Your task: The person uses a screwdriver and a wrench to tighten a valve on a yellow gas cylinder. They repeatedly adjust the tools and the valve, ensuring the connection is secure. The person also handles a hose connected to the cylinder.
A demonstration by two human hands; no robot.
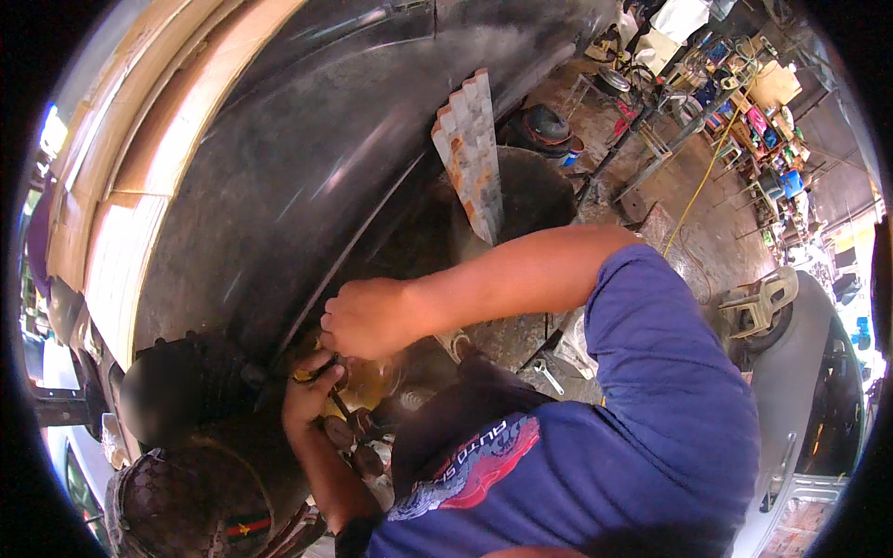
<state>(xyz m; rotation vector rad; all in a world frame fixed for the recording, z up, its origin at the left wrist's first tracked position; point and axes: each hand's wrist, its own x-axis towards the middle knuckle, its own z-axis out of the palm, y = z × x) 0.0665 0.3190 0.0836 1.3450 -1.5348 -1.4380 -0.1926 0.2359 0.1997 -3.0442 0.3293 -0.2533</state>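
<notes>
Both my hands are close together at the lower edge of a large dark curved body panel [279, 177]. My left hand [307, 395] is closed around a tool with a yellow-and-black handle [303, 375]; a thin dark shaft shows beside the fingers. Its kind is not clear. Just above it, my right hand [367, 321] is curled shut, with the back of the hand toward me. Whatever lies inside those fingers is hidden. Below the hands, round metal parts [367, 458] are partly covered by my left forearm.
Another person in a brown patterned cap [200, 498] is close at lower left. Cardboard [139, 214] lines the panel's left edge. A jagged grey strip [472, 153] leans near a dark drum [539, 191]. A wrench [549, 377] lies on the floor. A yellow cord [707, 177] crosses the floor.
</notes>
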